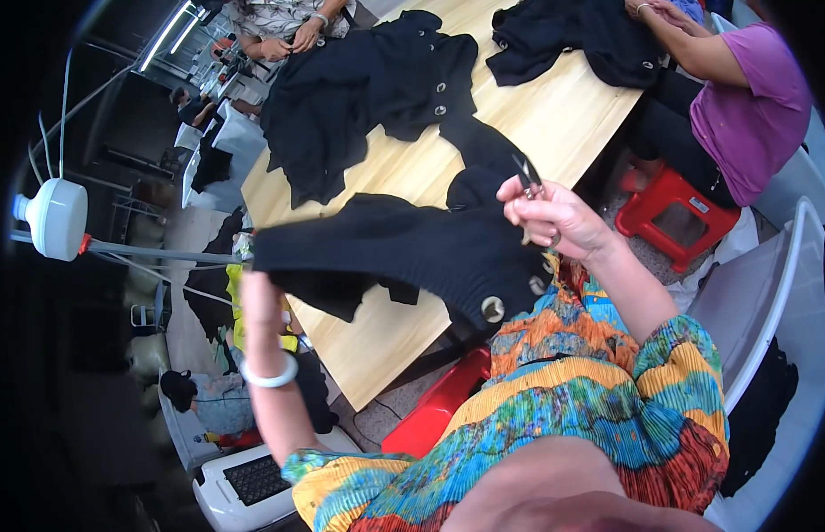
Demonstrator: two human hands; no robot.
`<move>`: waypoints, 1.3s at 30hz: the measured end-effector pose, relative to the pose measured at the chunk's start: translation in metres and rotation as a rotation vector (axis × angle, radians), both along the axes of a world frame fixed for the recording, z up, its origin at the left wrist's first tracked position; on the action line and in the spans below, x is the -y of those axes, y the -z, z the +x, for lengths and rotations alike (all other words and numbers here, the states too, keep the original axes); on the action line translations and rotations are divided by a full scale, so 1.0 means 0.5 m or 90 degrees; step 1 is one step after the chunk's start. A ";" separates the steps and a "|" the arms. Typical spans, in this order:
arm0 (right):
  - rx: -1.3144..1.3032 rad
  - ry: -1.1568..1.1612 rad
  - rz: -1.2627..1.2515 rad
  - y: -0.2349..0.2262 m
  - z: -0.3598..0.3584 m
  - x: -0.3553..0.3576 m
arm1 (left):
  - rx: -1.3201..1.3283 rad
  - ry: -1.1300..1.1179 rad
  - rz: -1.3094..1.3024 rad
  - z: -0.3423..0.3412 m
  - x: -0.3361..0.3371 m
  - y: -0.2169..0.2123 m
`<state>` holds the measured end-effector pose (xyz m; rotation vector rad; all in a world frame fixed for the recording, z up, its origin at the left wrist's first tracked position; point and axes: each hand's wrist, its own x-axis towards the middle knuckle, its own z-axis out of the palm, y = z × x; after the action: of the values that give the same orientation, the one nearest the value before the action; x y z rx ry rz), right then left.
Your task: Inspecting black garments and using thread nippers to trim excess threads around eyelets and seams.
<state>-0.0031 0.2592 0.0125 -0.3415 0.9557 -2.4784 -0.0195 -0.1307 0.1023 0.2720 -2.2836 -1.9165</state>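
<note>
Black knit garment held up over the near edge of the counter, snips at its top edge.

Head view: the left hand is closed on the black garment; the right hand grips small scissors against it. A slip could nick the knit or a finger. The garment is dark, ribbed, with metal buttons, sagging between both hands above the wooden counter.

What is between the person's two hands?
In the head view, a black knit garment with round metal buttons stretches between the left hand, under its edge, and the right hand, which holds small snips.
</note>
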 end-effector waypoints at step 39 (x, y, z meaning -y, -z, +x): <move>0.470 0.128 0.035 0.312 0.016 -0.159 | 0.207 0.459 -0.527 -0.588 -0.335 0.202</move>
<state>0.0049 0.3389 -0.1437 0.6785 0.7499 -2.4272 -0.3135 0.0366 0.0013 -0.4234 -3.4730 -0.9320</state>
